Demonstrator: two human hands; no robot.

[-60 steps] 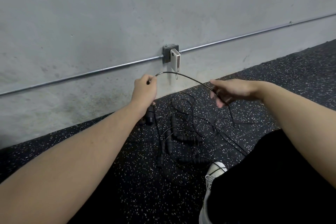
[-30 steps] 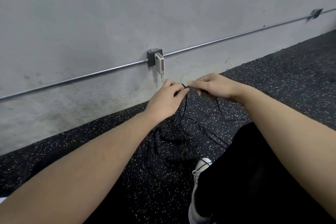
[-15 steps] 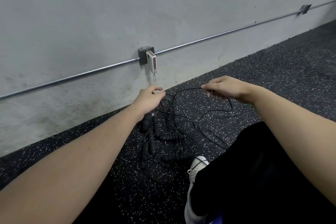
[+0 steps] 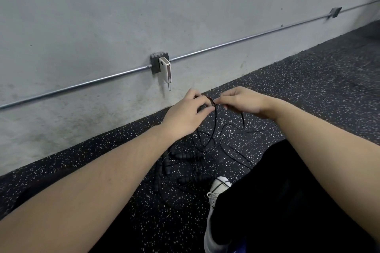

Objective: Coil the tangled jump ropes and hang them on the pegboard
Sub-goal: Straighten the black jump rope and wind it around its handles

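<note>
**Both hands pinching one cable above the rope tangle**

At the far left I see the grey concrete wall point(image 4: 102, 16), with a thin metal conduit point(image 4: 82, 84) running along it, rising toward the right. A grey junction box point(image 4: 157, 61) sits on that conduit, and a small white device point(image 4: 166, 71) hangs from its front.

Further right, my left hand point(image 4: 185, 117) is held up over the speckled black rubber floor point(image 4: 308, 80), close to the floor's wall edge. Its grip is curled, thumb and fingertips pinching a thin black jump rope cable point(image 4: 214, 115). Right beside it, almost touching, my right hand point(image 4: 242, 99) pinches the same cable between thumb and forefinger; the remaining fingers are loosely bent. From the pinch point the cable drops down toward the floor.

Below and between my forearms lies the tangle of jump ropes point(image 4: 197, 150), on the floor near the wall edge: thin cables looping across each other, with ribbed black handles point(image 4: 183, 155) among them. How many ropes there are I cannot tell.

At the lower right, a white sneaker point(image 4: 218, 189) rests on the floor just beside the tangle, with a black trouser leg point(image 4: 287, 201) above it.
</note>
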